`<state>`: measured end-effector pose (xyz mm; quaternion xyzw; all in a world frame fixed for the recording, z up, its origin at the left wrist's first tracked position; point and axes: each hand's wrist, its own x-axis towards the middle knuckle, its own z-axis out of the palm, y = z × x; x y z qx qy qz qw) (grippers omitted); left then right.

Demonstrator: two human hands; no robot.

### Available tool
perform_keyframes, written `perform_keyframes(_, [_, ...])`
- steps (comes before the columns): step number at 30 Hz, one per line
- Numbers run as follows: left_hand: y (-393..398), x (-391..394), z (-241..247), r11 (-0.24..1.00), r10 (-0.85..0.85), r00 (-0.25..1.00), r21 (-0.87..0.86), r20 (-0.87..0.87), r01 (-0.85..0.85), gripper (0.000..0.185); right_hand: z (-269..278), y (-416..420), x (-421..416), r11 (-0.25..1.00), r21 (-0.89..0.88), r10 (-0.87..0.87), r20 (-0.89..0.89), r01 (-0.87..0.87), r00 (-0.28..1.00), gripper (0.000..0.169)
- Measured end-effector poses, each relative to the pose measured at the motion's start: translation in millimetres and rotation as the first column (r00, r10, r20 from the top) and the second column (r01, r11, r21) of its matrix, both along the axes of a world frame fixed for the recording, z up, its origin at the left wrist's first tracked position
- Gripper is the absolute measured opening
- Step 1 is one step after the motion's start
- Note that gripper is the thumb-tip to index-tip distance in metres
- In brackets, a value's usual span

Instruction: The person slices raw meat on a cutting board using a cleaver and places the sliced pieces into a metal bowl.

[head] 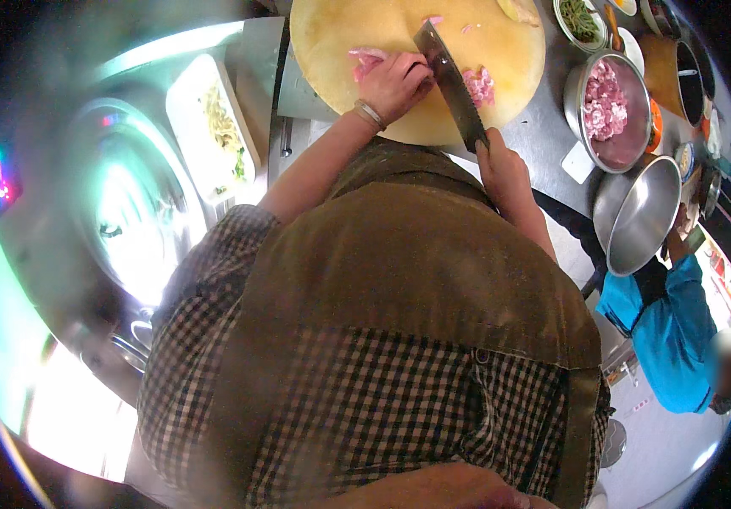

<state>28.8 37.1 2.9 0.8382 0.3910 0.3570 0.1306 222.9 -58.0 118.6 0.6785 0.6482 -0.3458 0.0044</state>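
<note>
My right hand (504,168) grips the handle of a cleaver (449,79), whose dark blade lies slantwise over a round yellow chopping board (334,25). My left hand (398,86), with a bracelet at the wrist, has its curled fingers against the blade's left side and rests on a strip of raw pink meat (367,61). Small cut pieces of meat (480,86) lie on the board to the right of the blade. A few scraps sit near the blade's tip, and a yellowish piece of food (521,11) is at the board's upper right.
Right of the board stand a steel bowl of cut meat (606,105), an empty steel bowl (645,216) and a plate of green vegetables (578,20). A white tray of food (216,127) and a large steel basin (143,197) are at left. A co-worker in blue (674,343) stands at right.
</note>
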Motion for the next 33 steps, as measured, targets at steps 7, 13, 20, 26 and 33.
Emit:
perform_keyframes(7, [-4,1,0,0.996,0.075,0.995,-0.044,-0.071,-0.079,0.02,-5,25,-17,0.995,-0.095,-0.037,0.017,0.039,0.999,0.021])
perform_keyframes(13, [-2,-4,3,0.994,0.091,0.975,0.073,-0.201,-0.078,0.018,-61,62,-32,0.803,0.542,0.157,0.212,-0.25,0.964,0.029])
perform_keyframes(20, [-1,1,-10,0.996,0.086,0.991,0.033,-0.103,-0.083,0.017,-31,17,-22,0.998,0.056,-0.027,0.089,0.022,0.996,0.025])
perform_keyframes(26, [1,2,-4,0.999,0.033,0.997,0.002,-0.064,-0.033,0.018,-27,3,0,0.995,0.093,-0.044,0.196,0.026,0.98,0.021])
perform_keyframes(33, [-2,5,11,0.994,0.023,0.995,-0.108,-0.097,-0.033,0.019,-18,5,30,0.941,0.304,-0.182,0.08,0.15,0.98,0.018])
